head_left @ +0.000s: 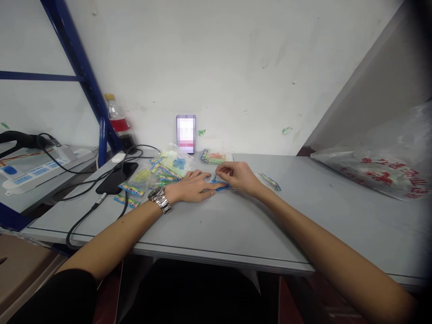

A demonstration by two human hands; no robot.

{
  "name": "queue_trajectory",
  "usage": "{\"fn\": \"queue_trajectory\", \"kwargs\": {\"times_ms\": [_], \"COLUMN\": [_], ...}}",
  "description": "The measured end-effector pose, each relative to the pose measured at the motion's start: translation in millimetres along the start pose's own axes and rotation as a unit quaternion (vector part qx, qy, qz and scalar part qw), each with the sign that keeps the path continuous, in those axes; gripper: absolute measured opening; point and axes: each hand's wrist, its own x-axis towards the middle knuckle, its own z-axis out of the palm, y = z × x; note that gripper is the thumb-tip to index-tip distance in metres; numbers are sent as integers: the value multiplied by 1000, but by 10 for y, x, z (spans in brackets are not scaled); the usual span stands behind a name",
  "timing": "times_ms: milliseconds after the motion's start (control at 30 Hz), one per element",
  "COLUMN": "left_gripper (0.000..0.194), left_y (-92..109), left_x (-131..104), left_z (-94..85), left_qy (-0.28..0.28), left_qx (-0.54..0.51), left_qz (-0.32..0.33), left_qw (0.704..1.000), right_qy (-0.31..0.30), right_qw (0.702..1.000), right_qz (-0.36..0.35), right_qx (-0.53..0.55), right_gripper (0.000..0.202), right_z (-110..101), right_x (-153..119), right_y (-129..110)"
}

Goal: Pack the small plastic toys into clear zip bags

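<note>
A small blue piece [222, 186] lies on the grey table, partly covered by fingers. My left hand [193, 185], with a metal watch on the wrist, rests flat with its fingers spread, the index fingertip on the blue piece. Just to the right, my right hand [238, 176] pinches a thin blue strand [214, 178] that rises from the piece. Left of my hands lie several clear packets with colourful headers [165, 170], one holding a blue shape [179, 163]. Another packet [218, 157] lies behind my hands, and a clear one [271, 181] lies right of them.
A phone [186, 133] leans upright against the wall. A dark phone [117, 178] and black cables lie at the left, near a cola bottle [119, 123]. A power strip [47, 171] sits farther left. A plastic bag [378, 173] is on the right; the table's front edge [216, 258] runs below.
</note>
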Motion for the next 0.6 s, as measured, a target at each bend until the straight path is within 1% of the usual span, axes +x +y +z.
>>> {"fn": "queue_trajectory", "kwargs": {"times_ms": [100, 200, 267, 367, 500, 600], "left_gripper": [48, 48, 48, 47, 47, 47], "left_y": [-5, -3, 3, 12, 9, 2], "left_x": [3, 2, 0, -3, -2, 1], "left_z": [6, 7, 3, -5, -2, 5], "left_qy": [0, 0, -3, -8, -7, -5], "left_qx": [3, 4, 5, 4, 3, 6], "left_qz": [-1, -2, -3, -4, -3, -4], "left_qw": [1000, 1000, 1000, 1000, 1000, 1000], "right_qy": [-14, 5, 19, 20, -2, -14], "right_qw": [999, 996, 995, 998, 1000, 998], "right_qz": [7, 21, 37, 37, 12, 17], "right_qx": [-42, -84, -87, -55, 7, 54], "right_gripper": [22, 26, 25, 23, 26, 28], "right_z": [-15, -46, -70, -96, -101, -90], "right_x": [0, 3, 4, -2, -17, -20], "right_y": [15, 14, 0, -22, -24, -12]}}
